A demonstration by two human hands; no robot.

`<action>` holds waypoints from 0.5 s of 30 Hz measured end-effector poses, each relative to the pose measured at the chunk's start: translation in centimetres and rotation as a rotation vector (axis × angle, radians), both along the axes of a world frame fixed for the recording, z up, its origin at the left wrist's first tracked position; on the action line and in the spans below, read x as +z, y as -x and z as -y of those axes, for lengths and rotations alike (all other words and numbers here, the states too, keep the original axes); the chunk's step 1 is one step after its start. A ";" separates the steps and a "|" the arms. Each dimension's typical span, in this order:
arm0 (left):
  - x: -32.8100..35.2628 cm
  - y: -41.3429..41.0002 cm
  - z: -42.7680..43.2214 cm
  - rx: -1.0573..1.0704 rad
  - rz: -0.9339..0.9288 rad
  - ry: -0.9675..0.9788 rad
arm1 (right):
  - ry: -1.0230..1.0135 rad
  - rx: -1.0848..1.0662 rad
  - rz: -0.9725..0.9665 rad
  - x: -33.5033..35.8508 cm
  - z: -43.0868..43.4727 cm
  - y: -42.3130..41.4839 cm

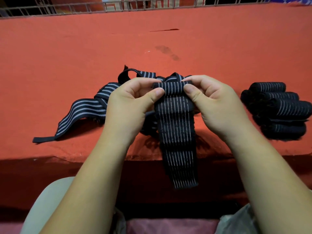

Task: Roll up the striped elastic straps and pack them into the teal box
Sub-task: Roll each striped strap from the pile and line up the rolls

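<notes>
A black elastic strap with thin pale stripes (177, 132) hangs from my two hands over the table's front edge. Its top end is curled into a small roll. My left hand (133, 102) pinches the roll's left end between thumb and fingers. My right hand (214, 102) pinches its right end the same way. Behind my hands lies a loose tangle of striped straps (89, 107) on the red cloth. A pile of rolled straps (276, 112) sits to the right. No teal box is in view.
The table is covered with a red cloth (101, 48) bearing a dark stain (167, 51) near the middle. A metal grid rail (67, 9) runs along the far edge. My knees show below the table's front edge.
</notes>
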State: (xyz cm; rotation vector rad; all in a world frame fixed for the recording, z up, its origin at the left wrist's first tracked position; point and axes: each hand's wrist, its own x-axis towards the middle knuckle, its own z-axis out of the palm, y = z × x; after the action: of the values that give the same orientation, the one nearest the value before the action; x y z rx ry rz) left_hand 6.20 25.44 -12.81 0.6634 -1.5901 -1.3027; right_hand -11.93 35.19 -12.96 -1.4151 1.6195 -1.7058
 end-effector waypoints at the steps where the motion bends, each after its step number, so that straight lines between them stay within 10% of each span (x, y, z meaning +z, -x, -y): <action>1: 0.0 0.1 0.0 0.009 0.005 0.003 | 0.007 -0.011 -0.005 -0.1 0.2 0.0; 15: 0.0 -0.1 0.2 -0.089 0.009 -0.058 | 0.029 0.052 0.129 0.0 0.1 0.0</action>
State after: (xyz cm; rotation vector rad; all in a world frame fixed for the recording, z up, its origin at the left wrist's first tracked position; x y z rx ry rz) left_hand 6.29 25.26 -12.83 0.6410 -1.6096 -1.4171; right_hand -11.92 35.10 -12.92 -1.3199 1.4822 -1.7596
